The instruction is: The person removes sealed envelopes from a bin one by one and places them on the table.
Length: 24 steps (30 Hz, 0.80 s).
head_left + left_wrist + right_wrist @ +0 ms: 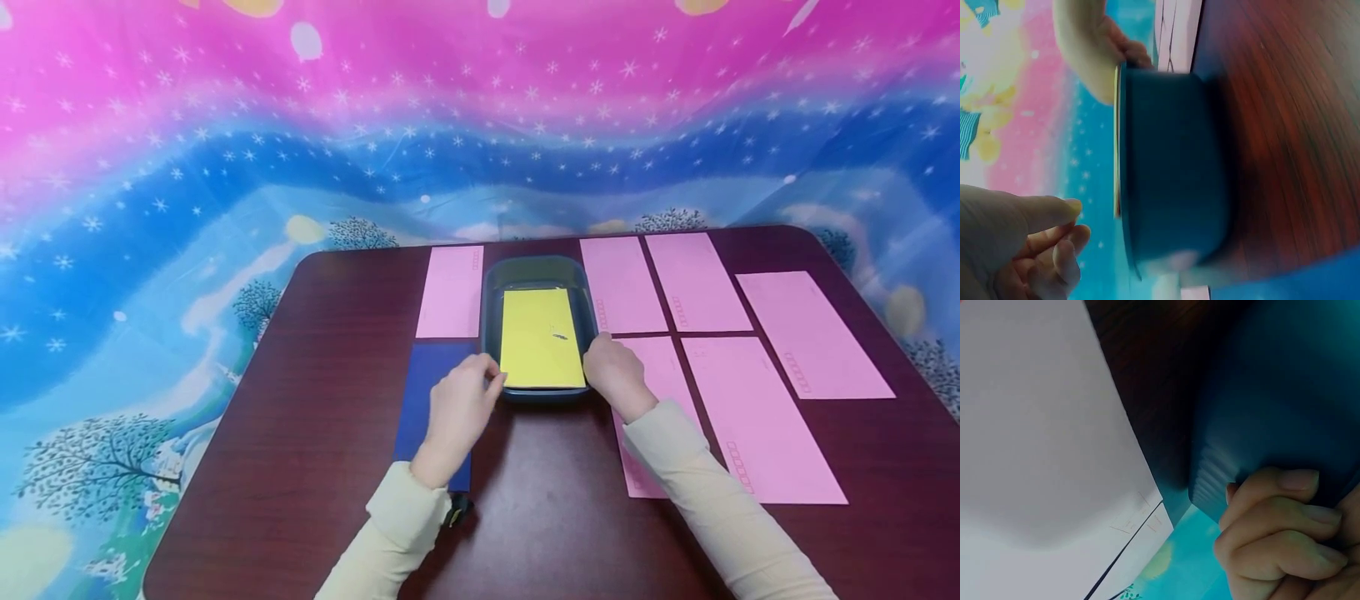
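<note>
A deep dark teal plastic bin [534, 271] stands on the table. A flat yellow envelope [536, 342] with a small dark mark lies over it; in the left wrist view its thin edge [1117, 144] runs along the rim. My right hand [618, 375] grips the bin's right side near the front corner, its curled fingers [1279, 512] against the wall; the thumb is hidden. My left hand [461, 404] is by the envelope's front left corner. Seen from the left wrist, its loosely bent fingers [1054, 215] stand apart from the bin with nothing between them.
Several pink envelopes lie flat right of the bin, such as the far right one [813, 333]; one more pink envelope [452, 292] lies to its left. A dark blue envelope [420, 408] lies partly under my left arm. A patterned cloth [450, 125] hangs behind the brown table [300, 417].
</note>
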Each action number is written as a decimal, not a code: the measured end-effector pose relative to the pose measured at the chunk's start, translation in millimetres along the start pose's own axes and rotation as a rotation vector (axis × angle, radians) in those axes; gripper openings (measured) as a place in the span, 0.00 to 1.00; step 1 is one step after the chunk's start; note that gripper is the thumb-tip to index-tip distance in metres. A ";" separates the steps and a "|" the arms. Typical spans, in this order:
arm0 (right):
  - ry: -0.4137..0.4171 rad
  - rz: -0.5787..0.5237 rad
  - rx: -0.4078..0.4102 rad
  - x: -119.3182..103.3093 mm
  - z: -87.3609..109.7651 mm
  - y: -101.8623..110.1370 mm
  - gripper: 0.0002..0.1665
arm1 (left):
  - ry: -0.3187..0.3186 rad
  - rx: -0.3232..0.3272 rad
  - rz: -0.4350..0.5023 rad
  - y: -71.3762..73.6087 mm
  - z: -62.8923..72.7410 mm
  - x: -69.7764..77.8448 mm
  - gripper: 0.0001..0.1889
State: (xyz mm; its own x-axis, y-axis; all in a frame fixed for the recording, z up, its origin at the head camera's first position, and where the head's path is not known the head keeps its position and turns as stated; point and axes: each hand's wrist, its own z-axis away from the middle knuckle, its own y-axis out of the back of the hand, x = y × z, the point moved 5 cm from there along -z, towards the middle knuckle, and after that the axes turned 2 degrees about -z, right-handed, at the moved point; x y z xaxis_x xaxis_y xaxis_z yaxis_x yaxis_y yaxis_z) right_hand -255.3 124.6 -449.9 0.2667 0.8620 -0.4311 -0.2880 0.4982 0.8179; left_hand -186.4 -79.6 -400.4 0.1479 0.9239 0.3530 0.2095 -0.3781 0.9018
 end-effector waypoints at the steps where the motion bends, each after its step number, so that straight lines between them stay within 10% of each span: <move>1: 0.000 0.000 0.000 0.1 0.0 -0.3 0.24 | -0.009 -0.005 -0.006 -2.5 -1.4 3.9 0.07; 24: 0.005 0.010 0.002 -0.2 -0.7 -0.4 0.24 | 0.040 -0.148 -0.193 -30.4 -12.2 18.5 0.32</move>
State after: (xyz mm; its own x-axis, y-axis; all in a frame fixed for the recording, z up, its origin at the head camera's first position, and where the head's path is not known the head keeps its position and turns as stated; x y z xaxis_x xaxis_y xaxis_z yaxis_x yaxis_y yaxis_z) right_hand -255.8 124.3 -450.4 0.2595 0.8674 -0.4245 -0.2889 0.4892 0.8229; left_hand -201.8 -50.3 -418.3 0.0794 0.9809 0.1776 0.0856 -0.1842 0.9792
